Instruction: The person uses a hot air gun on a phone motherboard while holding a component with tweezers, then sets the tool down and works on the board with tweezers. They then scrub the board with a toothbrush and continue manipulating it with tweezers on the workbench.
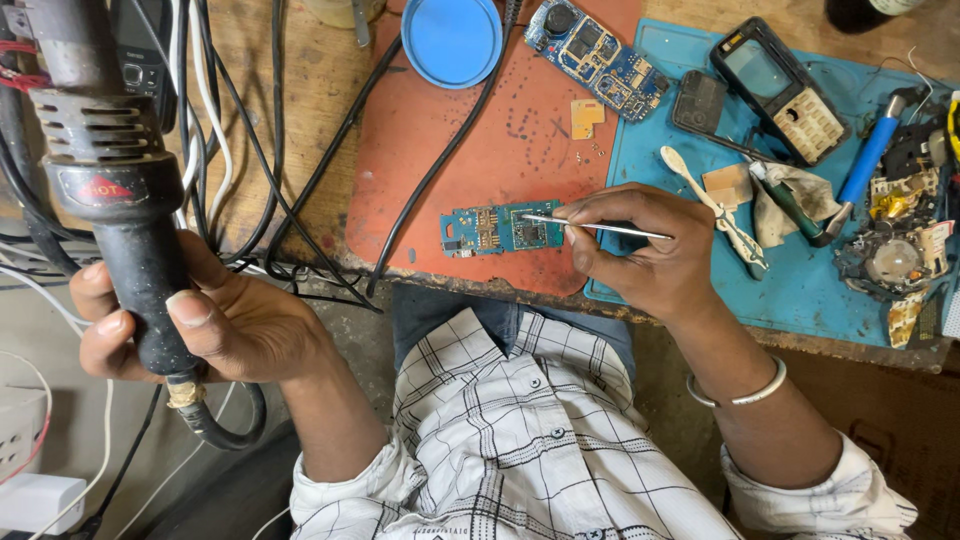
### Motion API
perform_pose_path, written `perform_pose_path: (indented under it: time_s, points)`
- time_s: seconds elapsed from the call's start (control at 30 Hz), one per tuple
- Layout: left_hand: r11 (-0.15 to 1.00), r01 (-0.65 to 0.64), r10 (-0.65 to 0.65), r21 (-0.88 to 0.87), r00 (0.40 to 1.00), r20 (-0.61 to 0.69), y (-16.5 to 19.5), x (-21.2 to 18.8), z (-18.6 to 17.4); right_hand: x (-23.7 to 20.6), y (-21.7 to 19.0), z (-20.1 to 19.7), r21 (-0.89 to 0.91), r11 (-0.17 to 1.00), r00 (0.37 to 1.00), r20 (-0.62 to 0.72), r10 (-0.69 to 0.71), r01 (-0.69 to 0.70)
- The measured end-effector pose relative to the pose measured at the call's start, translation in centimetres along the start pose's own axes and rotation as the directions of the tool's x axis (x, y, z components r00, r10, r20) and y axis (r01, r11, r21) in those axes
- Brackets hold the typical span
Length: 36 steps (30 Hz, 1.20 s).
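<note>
My left hand (190, 320) grips the black handle of a hot-air gun (105, 170), held upright at the left, off the bench edge, its cable looping below. My right hand (640, 245) pinches thin metal tweezers (590, 226) whose tips touch a small blue-green circuit board (500, 228). That board lies on an orange-red mat (480, 140) near the bench's front edge.
A blue round lid (452, 38) and a second blue circuit board (597, 57) lie at the back. On the blue mat (800, 290) at right are a phone frame (780, 88), a rag, a blue-handled tool (868, 160) and phone parts. Black and white cables (250, 130) cross the left bench.
</note>
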<state>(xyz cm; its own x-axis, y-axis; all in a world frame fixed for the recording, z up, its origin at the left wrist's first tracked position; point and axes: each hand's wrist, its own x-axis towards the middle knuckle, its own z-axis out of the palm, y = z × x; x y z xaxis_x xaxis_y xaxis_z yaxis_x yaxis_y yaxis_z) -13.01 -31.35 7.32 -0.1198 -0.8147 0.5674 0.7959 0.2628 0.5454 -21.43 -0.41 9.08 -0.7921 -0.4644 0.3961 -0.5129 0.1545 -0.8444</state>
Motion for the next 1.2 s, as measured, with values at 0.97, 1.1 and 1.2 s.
perform_pose_path:
  time_s: [0.97,1.1,1.2]
  points:
    - [1.0,0.02,-0.02,0.004,0.999,-0.029,-0.05,0.3,-0.32,-0.2,0.25,0.13,0.02,0.999,1.0,-0.007,0.031,-0.03]
    - [1.0,0.026,-0.026,0.001,1.0,0.003,0.0,0.35,-0.41,-0.12,0.14,0.23,0.041,0.999,1.0,-0.014,0.021,-0.02]
    - [1.0,0.03,-0.03,0.009,0.999,-0.016,-0.09,0.41,-0.32,-0.02,0.15,0.34,0.014,1.0,1.0,-0.014,0.011,-0.011]
